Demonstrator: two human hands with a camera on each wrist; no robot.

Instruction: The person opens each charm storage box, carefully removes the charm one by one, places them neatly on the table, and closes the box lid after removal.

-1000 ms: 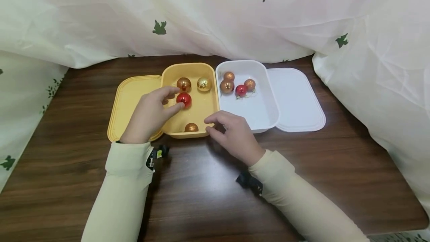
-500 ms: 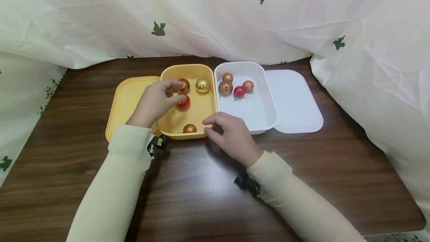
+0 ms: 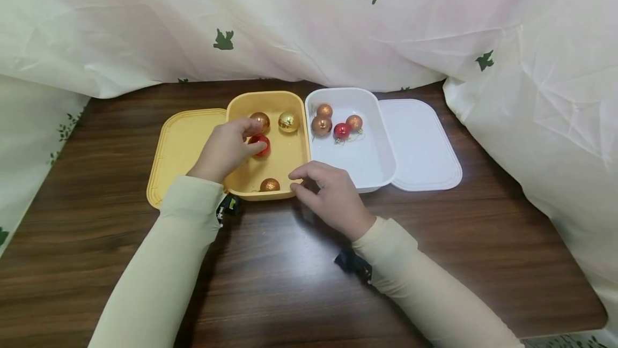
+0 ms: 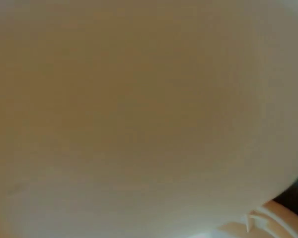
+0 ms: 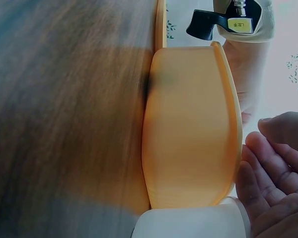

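In the head view my left hand (image 3: 227, 147) reaches into the yellow box (image 3: 241, 192), thumb and fingers curved over a red bauble (image 3: 260, 149). I cannot tell whether they grip it. A shiny copper bauble (image 3: 259, 117) touches those fingers in this view, a gold bauble (image 3: 288, 123) sits to its right, and a glittery orange bauble (image 3: 270, 184) lies by the near wall. My right hand (image 3: 333, 192), loosely curved and holding nothing, stays at the box's near right corner; the right wrist view has its fingertips right at the yellow rim. Yellowish blur fills the left wrist view.
Against the yellow box stands a white box (image 3: 372, 171) with a small red bauble (image 3: 341, 131) and several orange or copper ones. A yellow lid (image 3: 174, 160) lies left, a white lid (image 3: 425, 144) right, on a dark wooden table (image 3: 289, 283). Curtain (image 3: 289, 26) hangs behind.
My left hand's fingers have drawn in, and the hand has come lower over the red bauble. My right hand and both boxes keep their places, while the whole view drifts slightly left.
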